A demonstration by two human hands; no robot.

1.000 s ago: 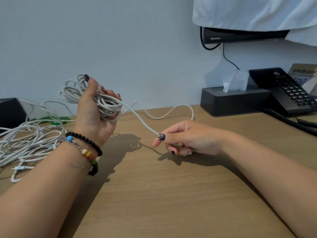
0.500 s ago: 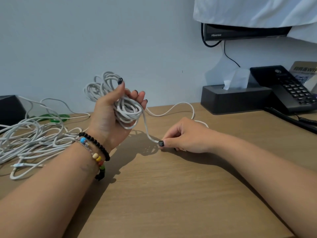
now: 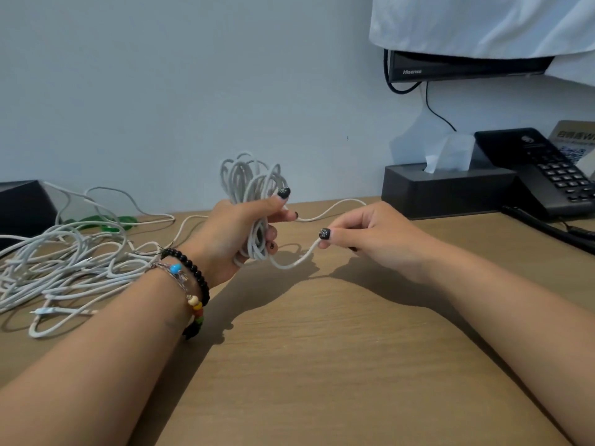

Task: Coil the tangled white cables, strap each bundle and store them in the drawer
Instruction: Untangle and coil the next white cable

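Head view: left hand (image 3: 238, 233) gripping looped white cable coil (image 3: 254, 194), right hand (image 3: 363, 236) pinching its smooth tail.

tabletop (image 3: 322, 365): matt wood grain, smooth. cables (image 3: 64, 268): white, matt, rubbery-looking sheath. tissue box (image 3: 447, 191): matt black, likely plastic; soft white paper tissue (image 3: 450, 156). telephone (image 3: 547, 172): black plastic, slight sheen. cloth (image 3: 483, 20): white, creased. bracelet (image 3: 193, 272): glossy black beads.

telephone (image 3: 544, 175) cut by right edge, cable pile (image 3: 64, 268) cut by left edge, monitor (image 3: 463, 64) cloth-covered
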